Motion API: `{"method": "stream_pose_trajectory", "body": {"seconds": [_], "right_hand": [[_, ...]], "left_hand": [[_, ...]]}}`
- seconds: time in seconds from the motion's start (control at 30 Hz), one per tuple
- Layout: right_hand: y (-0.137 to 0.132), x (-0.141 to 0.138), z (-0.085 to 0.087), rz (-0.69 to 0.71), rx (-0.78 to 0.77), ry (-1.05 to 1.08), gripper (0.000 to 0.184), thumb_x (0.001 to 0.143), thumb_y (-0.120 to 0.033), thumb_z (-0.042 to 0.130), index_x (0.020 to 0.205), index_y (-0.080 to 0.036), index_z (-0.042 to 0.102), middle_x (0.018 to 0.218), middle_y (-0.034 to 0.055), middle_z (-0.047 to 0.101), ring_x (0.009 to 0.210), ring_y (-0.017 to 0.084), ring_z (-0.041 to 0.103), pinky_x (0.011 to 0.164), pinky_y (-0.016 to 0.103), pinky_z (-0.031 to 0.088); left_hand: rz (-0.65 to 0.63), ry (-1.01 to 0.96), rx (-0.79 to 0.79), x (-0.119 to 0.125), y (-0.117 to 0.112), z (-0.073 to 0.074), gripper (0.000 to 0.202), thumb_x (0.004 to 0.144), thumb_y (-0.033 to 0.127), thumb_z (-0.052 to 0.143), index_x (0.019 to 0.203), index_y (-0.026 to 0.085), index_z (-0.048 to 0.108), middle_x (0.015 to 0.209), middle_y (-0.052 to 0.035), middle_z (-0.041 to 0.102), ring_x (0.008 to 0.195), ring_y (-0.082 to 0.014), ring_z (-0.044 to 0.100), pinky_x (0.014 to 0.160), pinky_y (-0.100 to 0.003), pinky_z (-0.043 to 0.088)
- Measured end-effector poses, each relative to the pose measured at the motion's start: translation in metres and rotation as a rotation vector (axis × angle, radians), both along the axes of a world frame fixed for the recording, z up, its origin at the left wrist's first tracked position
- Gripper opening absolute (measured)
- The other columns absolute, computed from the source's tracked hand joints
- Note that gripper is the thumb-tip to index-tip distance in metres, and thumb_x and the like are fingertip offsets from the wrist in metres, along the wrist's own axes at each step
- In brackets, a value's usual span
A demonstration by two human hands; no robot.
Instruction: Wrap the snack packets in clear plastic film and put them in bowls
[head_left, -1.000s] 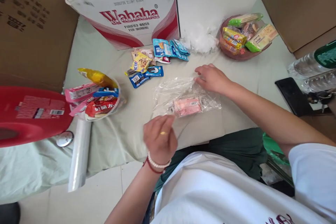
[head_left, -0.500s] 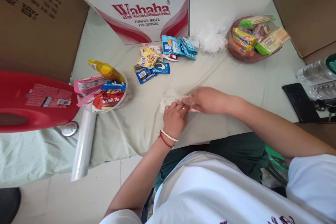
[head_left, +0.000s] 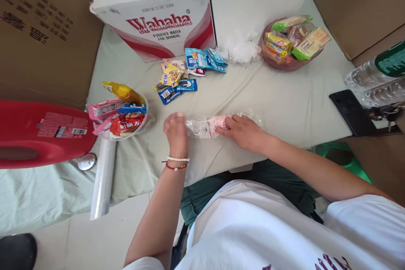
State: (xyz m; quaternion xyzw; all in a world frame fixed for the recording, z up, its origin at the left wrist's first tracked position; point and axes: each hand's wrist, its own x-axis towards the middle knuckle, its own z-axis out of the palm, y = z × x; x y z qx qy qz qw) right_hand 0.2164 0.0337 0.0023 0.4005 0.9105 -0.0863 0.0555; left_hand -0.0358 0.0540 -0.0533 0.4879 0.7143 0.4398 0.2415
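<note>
A pink packet (head_left: 218, 124) lies on the cloth-covered table, wrapped in crinkled clear plastic film (head_left: 198, 128) that spreads out on both sides of it. My right hand (head_left: 245, 133) holds the packet down, with thumb and fingers on its right part. At the film's left end is my left hand (head_left: 177, 133), its fingers smeared by motion, so whether they grip the film cannot be made out. A ring and two bracelets are on that left hand and wrist.
Loose blue and yellow snack packets (head_left: 172, 75) lie behind the hands. A tub of snacks (head_left: 146, 114) and a roll of film (head_left: 103, 181) are at left. A reddish bowl (head_left: 275, 62), crumpled clear plastic (head_left: 240, 48), a phone (head_left: 351, 112) and bottles (head_left: 367, 74) stand or lie rightward.
My hands have moved apart: the left went leftward to the film's end, while the right now rests on the packet. More of the pink packet and film shows. The view has shifted slightly.
</note>
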Motion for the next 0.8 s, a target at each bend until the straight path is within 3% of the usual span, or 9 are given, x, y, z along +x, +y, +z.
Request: {"method": "stream_pose_trajectory", "body": {"seconds": [0.07, 0.13, 0.2, 0.3, 0.37, 0.5, 0.67, 0.73, 0.8], "right_hand": [[0.001, 0.000, 0.001, -0.014, -0.022, 0.008, 0.050, 0.104, -0.013, 0.044, 0.149, -0.032, 0.056, 0.121, 0.0148, 0.061, 0.107, 0.030, 0.051, 0.076, 0.038, 0.035], [0.003, 0.000, 0.001, -0.024, -0.046, 0.017, 0.049, 0.104, -0.013, 0.044, 0.148, -0.033, 0.058, 0.120, 0.0146, 0.061, 0.107, 0.030, 0.051, 0.076, 0.038, 0.035], [0.004, 0.000, 0.000, -0.023, -0.065, 0.033, 0.050, 0.104, -0.013, 0.045, 0.147, -0.033, 0.058, 0.120, 0.0142, 0.060, 0.106, 0.030, 0.051, 0.076, 0.038, 0.036], [0.004, -0.002, -0.007, -0.011, -0.068, 0.083, 0.052, 0.103, -0.011, 0.047, 0.149, -0.032, 0.057, 0.120, 0.0138, 0.061, 0.106, 0.030, 0.050, 0.079, 0.038, 0.038], [0.001, -0.001, -0.014, -0.019, -0.049, 0.134, 0.047, 0.105, -0.015, 0.046, 0.148, -0.028, 0.058, 0.121, 0.0147, 0.061, 0.109, 0.030, 0.050, 0.083, 0.040, 0.042], [-0.017, 0.012, -0.031, -0.044, 0.016, 0.301, 0.036, 0.108, -0.021, 0.044, 0.137, -0.018, 0.066, 0.134, 0.0186, 0.061, 0.121, 0.032, 0.049, 0.095, 0.048, 0.048], [-0.054, 0.052, -0.040, -0.069, -0.032, 0.572, 0.036, 0.104, -0.013, 0.046, 0.130, -0.020, 0.069, 0.156, 0.0123, 0.054, 0.132, 0.027, 0.052, 0.108, 0.048, 0.050], [-0.061, 0.067, -0.040, -0.226, -0.094, 0.722, 0.031, 0.105, -0.019, 0.046, 0.122, -0.021, 0.072, 0.141, 0.0108, 0.066, 0.119, 0.024, 0.062, 0.100, 0.043, 0.055], [-0.057, 0.075, -0.038, -0.542, -0.071, 0.842, 0.031, 0.107, -0.032, 0.045, 0.119, -0.022, 0.072, 0.120, 0.0096, 0.074, 0.104, 0.023, 0.068, 0.090, 0.040, 0.058]], "left_hand": [[-0.070, 0.098, -0.094, 0.006, -0.003, 0.006, 0.028, 0.075, 0.045, 0.077, 0.086, 0.020, 0.068, 0.137, -0.0132, 0.061, 0.147, -0.0369, 0.038, 0.123, -0.054, 0.030], [-0.130, 0.168, -0.181, 0.012, -0.012, 0.015, 0.027, 0.068, 0.039, 0.082, 0.078, 0.020, 0.065, 0.128, -0.0129, 0.065, 0.135, -0.0367, 0.051, 0.120, -0.054, 0.036], [-0.157, 0.145, -0.204, 0.019, -0.021, 0.026, 0.024, 0.072, 0.039, 0.077, 0.079, 0.021, 0.063, 0.104, -0.0067, 0.068, 0.100, -0.0258, 0.065, 0.101, -0.045, 0.052], [-0.186, 0.064, -0.114, 0.038, -0.031, 0.037, 0.020, 0.078, 0.037, 0.072, 0.082, 0.022, 0.060, 0.080, 0.0017, 0.063, 0.069, -0.0147, 0.059, 0.074, -0.030, 0.054], [-0.262, 0.085, -0.029, 0.057, -0.033, 0.039, 0.017, 0.083, 0.036, 0.069, 0.089, 0.021, 0.063, 0.087, -0.0009, 0.066, 0.073, -0.0151, 0.062, 0.071, -0.028, 0.054], [-0.474, 0.398, 0.109, 0.090, -0.039, 0.029, 0.037, 0.098, 0.039, 0.055, 0.122, 0.015, 0.069, 0.119, -0.0163, 0.069, 0.109, -0.0279, 0.065, 0.096, -0.044, 0.055], [-0.527, 0.717, 0.101, 0.096, -0.054, 0.007, 0.049, 0.106, 0.035, 0.044, 0.146, 0.011, 0.058, 0.147, -0.0224, 0.061, 0.127, -0.0350, 0.059, 0.105, -0.050, 0.048], [-0.526, 0.749, 0.091, 0.095, -0.058, 0.001, 0.052, 0.106, 0.032, 0.043, 0.152, 0.010, 0.052, 0.151, -0.0222, 0.058, 0.131, -0.0342, 0.058, 0.107, -0.048, 0.046], [-0.526, 0.766, 0.083, 0.094, -0.060, -0.003, 0.055, 0.104, 0.029, 0.046, 0.155, 0.009, 0.049, 0.152, -0.0225, 0.057, 0.134, -0.0342, 0.057, 0.109, -0.047, 0.045]]}}
